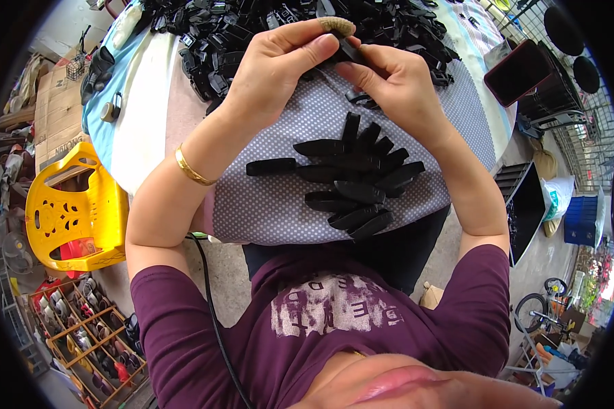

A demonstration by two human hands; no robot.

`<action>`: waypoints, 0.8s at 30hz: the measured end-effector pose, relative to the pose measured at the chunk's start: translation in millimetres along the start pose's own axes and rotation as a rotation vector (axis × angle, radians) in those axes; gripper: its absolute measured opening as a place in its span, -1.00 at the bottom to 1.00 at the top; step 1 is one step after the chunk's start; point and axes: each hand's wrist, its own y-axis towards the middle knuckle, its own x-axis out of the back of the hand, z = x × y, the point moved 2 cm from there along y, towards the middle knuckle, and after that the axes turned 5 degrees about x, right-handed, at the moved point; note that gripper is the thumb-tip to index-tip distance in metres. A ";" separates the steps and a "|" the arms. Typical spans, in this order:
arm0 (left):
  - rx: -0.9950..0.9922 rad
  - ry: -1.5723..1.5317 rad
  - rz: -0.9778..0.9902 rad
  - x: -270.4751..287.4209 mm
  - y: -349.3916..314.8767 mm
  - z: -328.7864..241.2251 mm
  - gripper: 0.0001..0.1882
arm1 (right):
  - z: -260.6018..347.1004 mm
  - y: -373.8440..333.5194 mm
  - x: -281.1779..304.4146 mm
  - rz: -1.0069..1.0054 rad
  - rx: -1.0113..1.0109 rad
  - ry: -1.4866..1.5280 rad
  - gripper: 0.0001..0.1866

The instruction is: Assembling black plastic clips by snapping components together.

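My left hand (276,65) and my right hand (402,85) meet over the far part of the cloth-covered table (252,204). Both are closed, thumb against fingers, around a small black piece (349,50) whose exact kind is partly hidden by my fingertips. A beige knitted finger cover (337,26) sits on a fingertip of my left hand. Just beyond my hands spreads a large heap of black plastic buckles (218,58). Nearer to me lies a loose pile of finished-looking black strap-like pieces (358,191), several fanned out over each other.
A dark-screened phone (518,73) is held up at the table's right edge. A yellow plastic chair (82,211) stands at left, above a wooden shoe rack (92,334). At right are a black bin (523,211) and a blue crate (582,219). A black cable (210,307) hangs beside my left arm.
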 end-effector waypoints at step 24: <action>0.012 1.101 0.388 -22.5 -9.5 -0.4 -0.74 | -22.1 9.8 29.6 0.136 0.164 -0.388 -0.66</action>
